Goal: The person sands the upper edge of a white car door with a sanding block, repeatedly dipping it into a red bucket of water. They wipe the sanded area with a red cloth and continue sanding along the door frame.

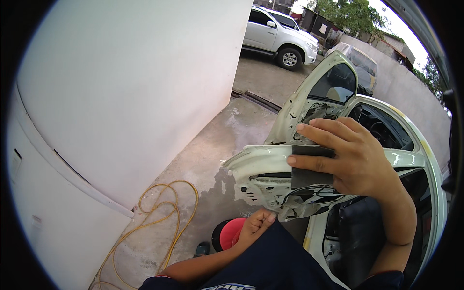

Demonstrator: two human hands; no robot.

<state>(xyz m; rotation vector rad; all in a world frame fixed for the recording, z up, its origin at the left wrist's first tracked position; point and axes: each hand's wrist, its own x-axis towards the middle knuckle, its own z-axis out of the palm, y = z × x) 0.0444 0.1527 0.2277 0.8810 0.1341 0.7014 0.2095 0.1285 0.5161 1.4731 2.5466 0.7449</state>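
My right hand [353, 154] lies over the top edge of a pale, stripped car door [261, 157], fingers stretched forward. A dark grey sheet of sandpaper [309, 179] is held under and between those fingers, folded over the door edge. Thin metal and holes show on the door's inner panel below the sheet. Lower down, my left hand [256, 226] is closed, pinching a fold of my dark navy shirt [270, 256]. Its fingertips are partly hidden by the cloth.
A second open door [311, 104] stands beyond, on the pale car body [437, 193] at right. Below left are a red bucket-like container [232, 232] and a looped yellow hose [176, 217]. A white wall [130, 96] fills the left; a silver pickup [282, 36] is parked far off.
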